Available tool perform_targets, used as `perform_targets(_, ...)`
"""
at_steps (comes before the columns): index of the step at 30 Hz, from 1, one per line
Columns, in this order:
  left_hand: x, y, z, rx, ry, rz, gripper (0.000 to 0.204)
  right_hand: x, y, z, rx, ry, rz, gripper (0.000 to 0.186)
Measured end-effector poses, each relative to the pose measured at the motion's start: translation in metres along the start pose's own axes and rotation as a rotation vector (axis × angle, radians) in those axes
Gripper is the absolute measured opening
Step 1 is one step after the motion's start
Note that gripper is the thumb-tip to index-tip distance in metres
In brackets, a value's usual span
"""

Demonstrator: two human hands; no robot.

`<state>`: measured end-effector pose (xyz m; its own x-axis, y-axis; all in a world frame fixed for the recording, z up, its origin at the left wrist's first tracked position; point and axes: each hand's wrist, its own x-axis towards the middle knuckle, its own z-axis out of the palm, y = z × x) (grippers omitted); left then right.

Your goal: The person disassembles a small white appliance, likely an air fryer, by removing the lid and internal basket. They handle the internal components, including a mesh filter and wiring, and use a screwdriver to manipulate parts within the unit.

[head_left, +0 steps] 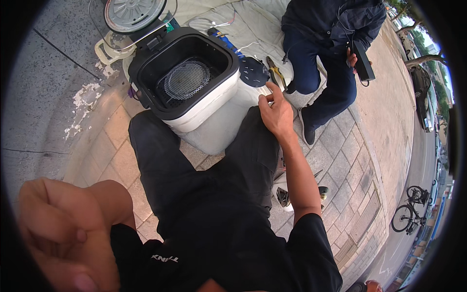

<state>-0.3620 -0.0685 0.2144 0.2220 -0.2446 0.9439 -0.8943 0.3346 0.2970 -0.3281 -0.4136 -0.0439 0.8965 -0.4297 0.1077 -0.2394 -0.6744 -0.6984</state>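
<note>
An open, boxy white and black cooking appliance (202,104) stands before my knees, with a round perforated metal plate (187,80) inside. Its round lid (136,14) is swung up at the back. My right hand (278,109) is open beside it, index finger and thumb apart, the fingertip close to a round black dish (254,73) with small screw-like pieces on it. Nothing shows between those fingers. My left hand (63,228) is raised close to the camera at lower left, fingers curled; what they hold, if anything, is hidden.
Yellow and black pliers (277,75) and a blue tool (224,40) lie by the dish. A seated person (335,29) at right holds a black box (362,61). More tools (283,197) are beside my right thigh. A bicycle (409,209) stands by the road; a grey wall (44,97) is left.
</note>
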Motion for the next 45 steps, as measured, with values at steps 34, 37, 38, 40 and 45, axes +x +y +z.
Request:
perform_targets(34,-0.276,-0.119,-0.064,0.667,0.396,-0.93,0.025,0.059,-0.116,-0.019,0.159,-0.052,-0.463,0.015)
perform_targets(37,-0.276,-0.117,-0.062,0.691,0.376,-0.902,0.025,0.099,-0.165,0.01,0.051,-0.494,-0.645,0.015)
perform_targets(38,-0.276,-0.116,-0.062,0.698,0.366,-0.895,0.025,0.111,-0.172,0.023,-0.047,-0.597,-0.714,0.014)
perform_targets(40,-0.275,-0.116,-0.06,0.678,0.374,-0.866,0.024,0.135,-0.177,0.048,-0.326,-0.757,-0.901,0.02)
perform_targets(45,-0.273,-0.118,-0.064,0.677,0.369,-0.833,0.024,0.15,-0.167,0.099,-0.562,-0.921,-1.153,0.051)
